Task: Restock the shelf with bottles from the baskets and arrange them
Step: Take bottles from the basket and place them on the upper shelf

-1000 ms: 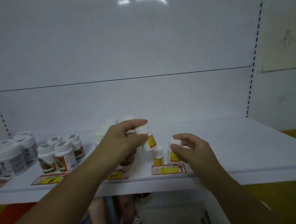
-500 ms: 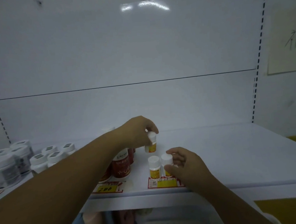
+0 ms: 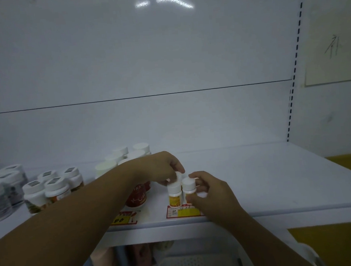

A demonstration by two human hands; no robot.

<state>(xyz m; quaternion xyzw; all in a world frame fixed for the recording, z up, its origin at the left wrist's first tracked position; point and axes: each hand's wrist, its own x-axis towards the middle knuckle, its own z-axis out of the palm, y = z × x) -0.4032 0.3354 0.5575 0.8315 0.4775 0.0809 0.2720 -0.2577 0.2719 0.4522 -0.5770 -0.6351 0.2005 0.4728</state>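
Bottle (image 3: pixel 179 175) pinched in left hand (image 3: pixel 162 171) has come down behind front pair (image 3: pixel 175 195); right hand (image 3: pixel 213 192) grips front-right bottle (image 3: pixel 188 187), row deepening.

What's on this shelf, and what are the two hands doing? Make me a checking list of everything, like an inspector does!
Surface: white shelf; a price tag lies at its front edge under the small bottles.
Job's things: left front bottle and right front bottle stand upright side by side, with yellow labels; the back bottle is mostly hidden.
Clutter: red-label bottles, orange-label jars, grey jars at far left.
Hands: left hand pinches the back bottle's top; right hand holds the right front bottle.
Cables: nothing seen.
Surroundings: white back panel, paper note on the right wall, basket below the shelf.
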